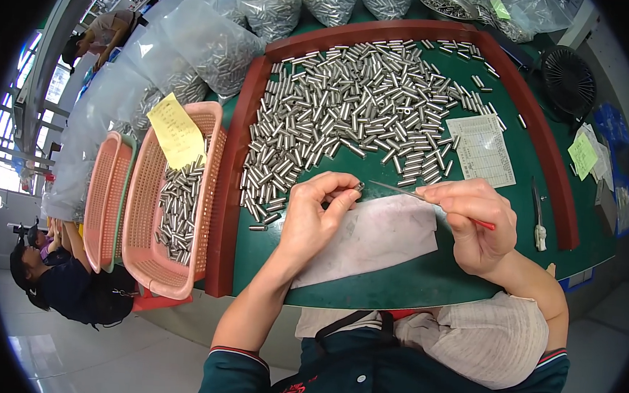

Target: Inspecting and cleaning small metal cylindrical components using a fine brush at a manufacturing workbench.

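My left hand [317, 207] is closed, pinching a small metal cylinder [359, 187] between thumb and fingertips; most of the piece is hidden. In my right hand [475, 221] is a needle file [398, 189] with a red handle end. Its thin tip points left toward the cylinder, with a small gap between them. Below both hands a pale, stained cloth [380, 236] lies on the green tabletop [468, 278]. Just beyond the hands spreads a large heap of shiny metal cylinders [349, 105].
A dark red wooden frame [232, 191] borders the heap. Pink baskets [139, 236] stand left, one holding cylinders and a yellow note [176, 132]. Filled plastic bags [215, 46] line the back. Right are a paper slip [481, 150], a white-handled tool [539, 228] and a black fan [568, 79].
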`<action>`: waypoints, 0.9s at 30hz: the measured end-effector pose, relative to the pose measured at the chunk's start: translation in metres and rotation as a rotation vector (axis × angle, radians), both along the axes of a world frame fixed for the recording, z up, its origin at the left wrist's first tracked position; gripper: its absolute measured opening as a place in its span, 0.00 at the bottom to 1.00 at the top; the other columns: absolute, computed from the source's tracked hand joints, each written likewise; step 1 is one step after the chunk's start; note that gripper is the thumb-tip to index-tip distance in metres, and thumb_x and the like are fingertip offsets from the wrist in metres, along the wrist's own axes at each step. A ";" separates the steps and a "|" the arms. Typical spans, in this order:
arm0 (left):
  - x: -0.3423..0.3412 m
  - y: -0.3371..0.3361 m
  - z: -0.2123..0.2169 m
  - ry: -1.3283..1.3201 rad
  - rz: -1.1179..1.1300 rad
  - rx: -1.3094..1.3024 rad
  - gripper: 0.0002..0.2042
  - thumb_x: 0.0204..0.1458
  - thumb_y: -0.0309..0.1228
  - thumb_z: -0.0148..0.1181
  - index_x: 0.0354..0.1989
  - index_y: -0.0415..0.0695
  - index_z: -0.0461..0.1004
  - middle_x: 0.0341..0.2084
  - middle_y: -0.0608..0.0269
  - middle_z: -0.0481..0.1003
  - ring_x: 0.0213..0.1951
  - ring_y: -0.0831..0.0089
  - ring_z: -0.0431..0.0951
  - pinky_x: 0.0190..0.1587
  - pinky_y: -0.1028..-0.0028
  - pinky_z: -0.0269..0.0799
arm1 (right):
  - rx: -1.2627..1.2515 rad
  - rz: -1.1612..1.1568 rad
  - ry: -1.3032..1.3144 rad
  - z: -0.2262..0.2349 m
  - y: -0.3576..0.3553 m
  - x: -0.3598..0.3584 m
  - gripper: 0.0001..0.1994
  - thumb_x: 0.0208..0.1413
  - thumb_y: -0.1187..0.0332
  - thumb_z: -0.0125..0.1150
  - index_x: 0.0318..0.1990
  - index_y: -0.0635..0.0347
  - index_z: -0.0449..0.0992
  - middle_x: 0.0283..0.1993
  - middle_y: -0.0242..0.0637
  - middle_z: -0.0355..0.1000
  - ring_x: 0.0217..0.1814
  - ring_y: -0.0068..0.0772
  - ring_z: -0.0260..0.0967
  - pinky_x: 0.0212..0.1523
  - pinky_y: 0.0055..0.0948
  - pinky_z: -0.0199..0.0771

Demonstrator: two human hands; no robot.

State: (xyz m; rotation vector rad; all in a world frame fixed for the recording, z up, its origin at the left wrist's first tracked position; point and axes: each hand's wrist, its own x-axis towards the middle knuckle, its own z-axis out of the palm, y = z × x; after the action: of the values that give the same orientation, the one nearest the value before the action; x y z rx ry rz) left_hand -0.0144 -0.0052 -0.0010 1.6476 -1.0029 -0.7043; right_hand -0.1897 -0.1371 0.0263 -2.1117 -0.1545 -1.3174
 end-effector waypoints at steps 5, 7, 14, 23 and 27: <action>-0.002 -0.001 0.002 -0.015 -0.015 0.016 0.06 0.47 0.19 0.55 0.33 0.31 0.73 0.26 0.58 0.75 0.26 0.75 0.76 0.30 0.80 0.71 | 0.043 0.007 0.005 -0.003 0.001 0.001 0.06 0.50 0.77 0.58 0.33 0.66 0.68 0.31 0.45 0.74 0.30 0.38 0.74 0.25 0.25 0.73; -0.001 0.000 0.001 -0.013 -0.016 0.017 0.06 0.47 0.19 0.55 0.33 0.31 0.73 0.26 0.58 0.75 0.26 0.75 0.76 0.30 0.80 0.71 | 0.039 0.006 0.006 -0.002 0.001 0.001 0.06 0.49 0.77 0.58 0.33 0.66 0.68 0.31 0.45 0.74 0.29 0.37 0.74 0.25 0.25 0.73; -0.001 0.000 0.002 -0.046 -0.043 0.038 0.05 0.50 0.20 0.54 0.34 0.32 0.74 0.26 0.60 0.76 0.28 0.78 0.76 0.33 0.80 0.72 | 0.028 0.023 0.017 -0.003 0.002 0.004 0.06 0.49 0.77 0.59 0.33 0.66 0.69 0.30 0.45 0.74 0.29 0.37 0.74 0.24 0.24 0.73; -0.002 -0.003 -0.001 -0.154 0.036 -0.125 0.06 0.40 0.19 0.62 0.28 0.35 0.74 0.24 0.61 0.74 0.25 0.77 0.73 0.30 0.80 0.69 | -0.004 0.018 -0.018 0.000 0.002 -0.001 0.06 0.49 0.77 0.59 0.33 0.66 0.69 0.30 0.46 0.73 0.29 0.37 0.74 0.24 0.24 0.74; -0.002 -0.003 -0.001 -0.181 0.052 -0.140 0.06 0.39 0.19 0.63 0.26 0.36 0.73 0.23 0.62 0.73 0.24 0.77 0.72 0.29 0.79 0.68 | -0.001 0.019 -0.018 0.000 0.003 0.001 0.06 0.49 0.77 0.59 0.33 0.65 0.69 0.30 0.45 0.73 0.29 0.37 0.74 0.24 0.23 0.74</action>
State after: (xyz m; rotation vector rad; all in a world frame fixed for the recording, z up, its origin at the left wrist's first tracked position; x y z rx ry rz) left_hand -0.0160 -0.0078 -0.0025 1.6293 -1.1081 -0.4463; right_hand -0.1889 -0.1345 0.0261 -2.0943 -0.1820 -1.3262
